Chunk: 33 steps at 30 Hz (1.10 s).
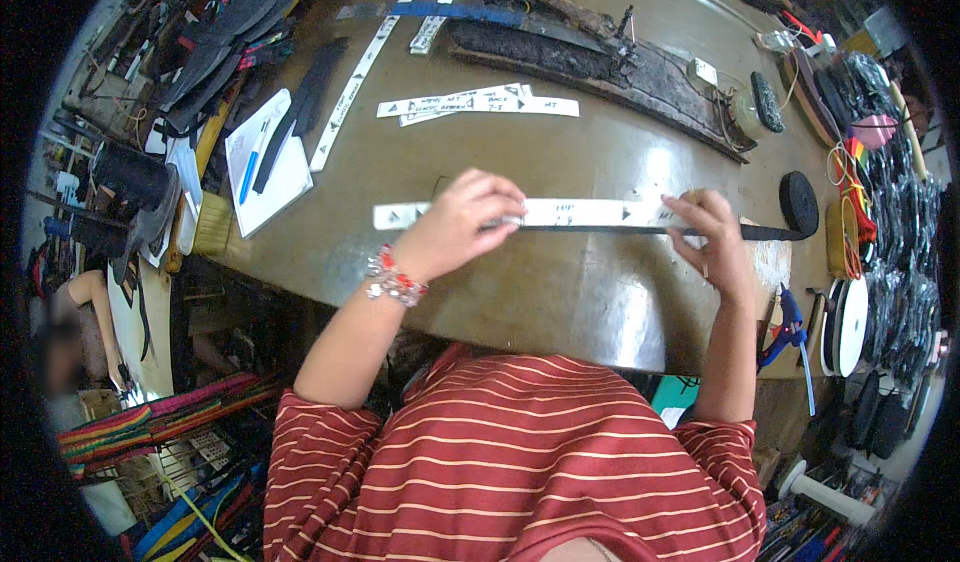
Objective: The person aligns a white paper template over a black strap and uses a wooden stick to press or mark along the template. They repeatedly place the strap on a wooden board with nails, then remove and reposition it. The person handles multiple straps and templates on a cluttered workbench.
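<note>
A long white marked strip lies crosswise in front of me, with a black band running along its near edge. My left hand is closed with its fingertips on the strip and band, left of their middle. Near the strip's right end my right hand pinches the strip and band between thumb and fingers. From there the band leads right to its coiled roll, which stands on the table. My fingers hide parts of both pieces.
More white strips lie beyond my hands, and a long one slants at left. Paper with a blue pen sits at the left. A dark board lies at the back. A blue glue gun and a white reel are at right.
</note>
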Tool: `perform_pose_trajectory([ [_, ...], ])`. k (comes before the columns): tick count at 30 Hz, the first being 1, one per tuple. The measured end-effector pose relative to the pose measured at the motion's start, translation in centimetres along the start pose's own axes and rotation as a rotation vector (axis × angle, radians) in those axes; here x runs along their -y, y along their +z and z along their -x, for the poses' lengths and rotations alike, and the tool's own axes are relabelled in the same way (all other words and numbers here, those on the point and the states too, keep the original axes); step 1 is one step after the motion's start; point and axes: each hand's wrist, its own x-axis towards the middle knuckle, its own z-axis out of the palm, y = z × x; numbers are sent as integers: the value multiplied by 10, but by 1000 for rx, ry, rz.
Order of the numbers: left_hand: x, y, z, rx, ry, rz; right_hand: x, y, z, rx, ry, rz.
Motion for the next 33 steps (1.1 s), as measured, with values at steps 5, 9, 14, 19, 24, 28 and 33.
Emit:
perform_pose_trajectory([
  [5,20,33,14,-14,-86,-36,-10,32,13,67,65,161],
  [9,24,32,25,-48,-93,-83,-22,42,20,58,213,-93],
  [14,21,30,29,-48,-105,-95,-27,43,22,48,232,-159],
  [19,26,28,35,-63,-116,-121,-24,48,21,16,170,-96],
  [24,14,19,36,-84,-115,-165,-23,50,20,1,179,-111],
  [28,-11,4,61,-144,-296,-396,-22,52,19,-15,158,-80],
  [33,-11,-8,94,-29,-461,-593,-28,52,24,26,197,-116],
])
